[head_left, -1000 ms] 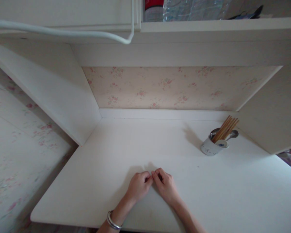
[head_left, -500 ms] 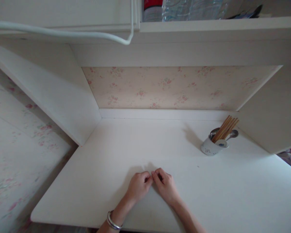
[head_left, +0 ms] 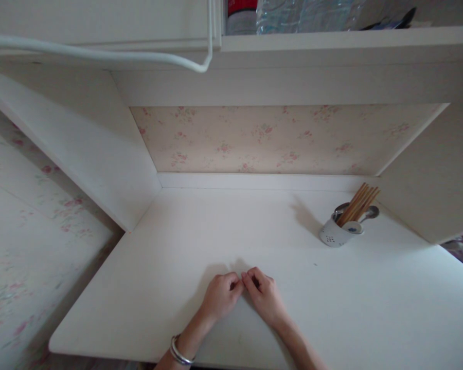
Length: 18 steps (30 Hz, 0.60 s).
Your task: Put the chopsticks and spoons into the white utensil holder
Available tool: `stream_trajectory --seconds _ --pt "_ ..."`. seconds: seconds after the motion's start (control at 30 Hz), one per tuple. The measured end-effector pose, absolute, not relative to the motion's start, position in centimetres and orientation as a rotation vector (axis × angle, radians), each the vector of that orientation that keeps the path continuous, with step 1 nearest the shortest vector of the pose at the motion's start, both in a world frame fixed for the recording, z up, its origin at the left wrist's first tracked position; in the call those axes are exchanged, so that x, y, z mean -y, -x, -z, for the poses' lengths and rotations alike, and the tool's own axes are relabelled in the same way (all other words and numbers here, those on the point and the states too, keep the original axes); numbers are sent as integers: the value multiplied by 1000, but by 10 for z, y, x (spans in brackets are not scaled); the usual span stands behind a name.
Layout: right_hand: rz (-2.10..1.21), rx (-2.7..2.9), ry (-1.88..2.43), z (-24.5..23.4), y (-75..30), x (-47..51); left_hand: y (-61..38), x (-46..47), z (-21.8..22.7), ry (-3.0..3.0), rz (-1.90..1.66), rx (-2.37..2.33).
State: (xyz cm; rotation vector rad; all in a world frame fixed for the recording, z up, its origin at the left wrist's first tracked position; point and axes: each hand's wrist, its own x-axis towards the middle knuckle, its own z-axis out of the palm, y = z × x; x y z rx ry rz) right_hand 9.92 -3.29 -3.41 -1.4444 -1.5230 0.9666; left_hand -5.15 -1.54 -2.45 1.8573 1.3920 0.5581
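My left hand (head_left: 221,297) rests on the white tabletop (head_left: 216,221) near its front edge, fingers curled in and thumb against the forefinger. A silver bangle (head_left: 180,351) circles that wrist. Mirroring it, my right hand (head_left: 266,299) is curled the same way, its fingertips touching those of the left. No object shows in either hand. Farther back on the right stands a white utensil holder (head_left: 335,235) with holes in its side. Several wooden chopsticks (head_left: 358,205) and a metal spoon (head_left: 371,212) lean in it, beyond the reach of both hands.
Side panels (head_left: 81,133) flank the tabletop, with a flowered back wall (head_left: 254,139) behind. An overhead shelf (head_left: 332,42) holds clear plastic bottles (head_left: 293,15). A white bent tube (head_left: 119,53) crosses the upper left. A small dark speck (head_left: 315,264) lies on the tabletop.
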Motion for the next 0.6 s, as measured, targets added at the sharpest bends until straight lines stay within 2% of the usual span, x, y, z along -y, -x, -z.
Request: stream_trajectory --seconds 0.17,0.37,0.47,0.6 --pt "-1044 1180 1476 38 -139 39 52 18 25 -1836 -553 -1422" --pt "-570 706 1670 27 -243 52 52 15 27 -1861 -546 -1382" --pt "-452 543 1789 20 -286 53 51 15 26 -1856 -550 -1386" --pt "-270 570 1803 22 -324 32 50 15 23 -1850 -553 -1387"
